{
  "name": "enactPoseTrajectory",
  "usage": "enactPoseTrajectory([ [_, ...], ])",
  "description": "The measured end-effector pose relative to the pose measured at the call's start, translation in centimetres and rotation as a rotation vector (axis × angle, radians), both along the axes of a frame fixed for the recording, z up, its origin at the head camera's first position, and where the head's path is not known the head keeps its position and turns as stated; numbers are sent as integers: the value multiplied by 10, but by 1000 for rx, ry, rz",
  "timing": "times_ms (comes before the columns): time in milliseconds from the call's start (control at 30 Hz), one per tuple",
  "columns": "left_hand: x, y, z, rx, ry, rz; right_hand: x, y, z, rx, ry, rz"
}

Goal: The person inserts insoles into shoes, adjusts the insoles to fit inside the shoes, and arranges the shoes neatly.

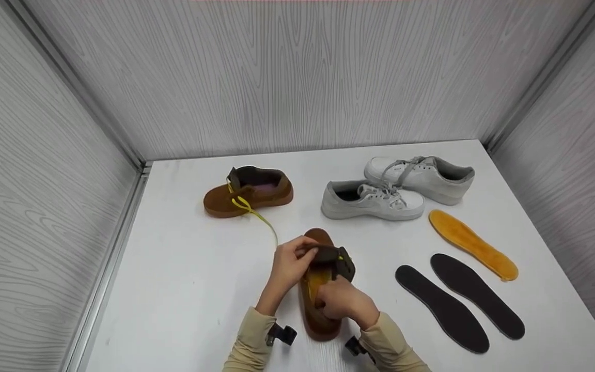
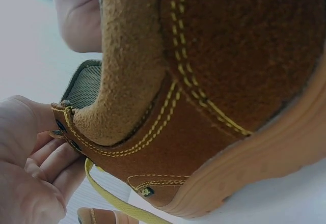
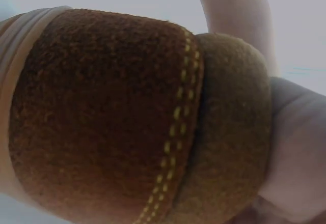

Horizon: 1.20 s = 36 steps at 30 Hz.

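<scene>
A brown suede shoe (image 1: 322, 330) with yellow stitching stands on the table, toe pointing away, its dark tongue (image 1: 346, 266) folded to the right. My left hand (image 1: 291, 262) grips the left edge of its opening, by the lace holes, as the left wrist view shows. Inside lies a yellow-orange insole (image 1: 318, 281). The right hand (image 1: 344, 299) reaches down into the heel end over this insole, its fingertips hidden by the shoe; I cannot tell whether they pinch or press it. In the right wrist view, the padded heel collar (image 3: 229, 127) hides the fingers.
A second brown shoe (image 1: 220, 201) with a loose yellow lace (image 1: 264, 219) stands at the back left. Two white sneakers (image 1: 406, 206) are at the back right. On the right lie an orange insole (image 1: 473, 243) and two black insoles (image 1: 444, 310). Grey panels (image 1: 297, 77) surround the table.
</scene>
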State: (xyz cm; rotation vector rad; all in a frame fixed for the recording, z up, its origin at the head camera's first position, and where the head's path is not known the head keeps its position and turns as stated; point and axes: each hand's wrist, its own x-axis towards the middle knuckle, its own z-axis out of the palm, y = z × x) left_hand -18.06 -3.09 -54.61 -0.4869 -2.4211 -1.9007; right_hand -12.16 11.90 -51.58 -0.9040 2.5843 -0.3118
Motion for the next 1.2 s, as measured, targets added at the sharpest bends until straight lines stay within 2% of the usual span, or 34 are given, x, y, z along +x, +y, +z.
enactPoseTrajectory([
  [200, 2, -2, 2, 3, 18, 6, 0, 2, 1, -78, -32, 35],
  [333, 9, -1, 1, 44, 35, 4, 1, 8, 2, -262, -95, 10],
  [433, 18, 1, -2, 94, 83, 17, 3, 18, 5, -423, -112, -81],
  [500, 26, 2, -5, 92, 136, 49, 5, 27, 9, -492, -81, -172],
  [633, 42, 7, -9, 39, 232, 126, 3, 43, 15, -545, 81, -357],
  [733, 53, 10, -13, -8, 254, 172, 0, 53, 14, -560, 188, -505],
  [833, 62, 13, -17, -39, 232, 204, -2, 59, 10, -561, 206, -631],
  [933, 69, 15, -20, -40, 180, 229, -3, 60, 4, -542, 159, -691],
  [1067, 78, 16, -25, -54, 84, 261, -4, 56, -7, -530, 67, -683],
  [1200, 85, 16, -30, -57, 3, 278, -4, 49, -23, -545, 16, -647],
])
